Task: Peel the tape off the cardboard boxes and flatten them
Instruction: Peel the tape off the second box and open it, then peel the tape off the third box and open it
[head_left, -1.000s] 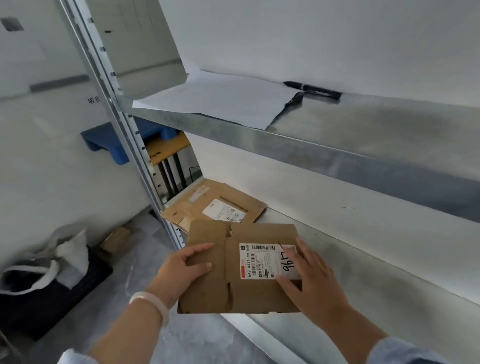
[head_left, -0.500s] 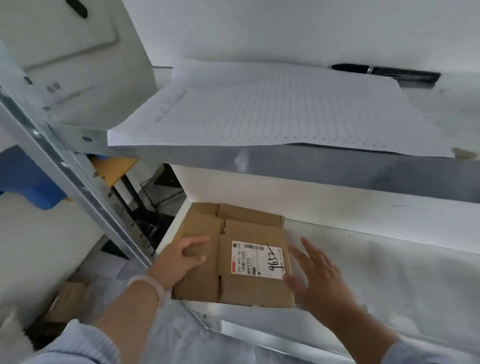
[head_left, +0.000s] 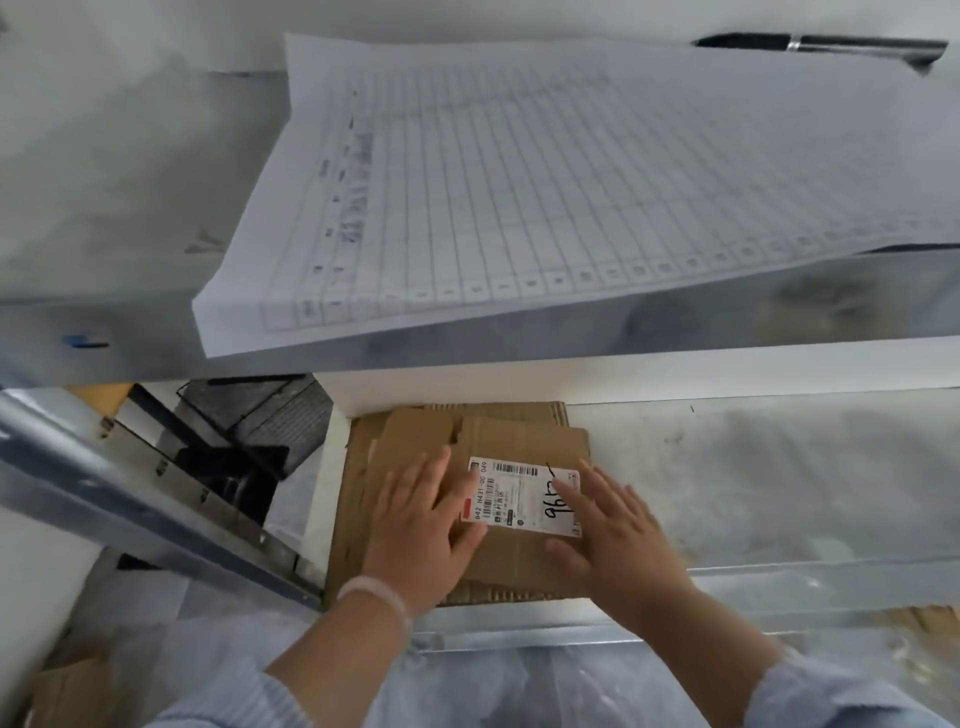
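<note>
1. Lower shelf (head_left: 753, 493): bare metal to the right. The cardboard pile sits at its left end, against the back wall.
2. Ruled sheet (head_left: 545, 182): lies on the shelf above, overhanging its front edge. Not part of the job.
3. Flattened box (head_left: 519, 436): a second ago it was carried in mid-air short of the shelf; half a second ago it was just reaching the pile. Now it lies flat on top of another flattened box (head_left: 358, 467), roughly squared to it. No tape visible on the upper face. Judged: this box is finished and stacked, so another box likely comes next.
4. Left hand (head_left: 421, 530): fingers straight and slightly spread, palm down on the top box, fingertips at the left edge of the label. Pressing, not gripping.
5. Right hand (head_left: 618, 530): likewise flat and spread, fingers over the label's right side.
6. Shipping label (head_left: 519, 499): barcode and handwritten marker digits, between the hands.
7. Pen (head_left: 821, 44): on the upper shelf, behind the sheet.
</note>
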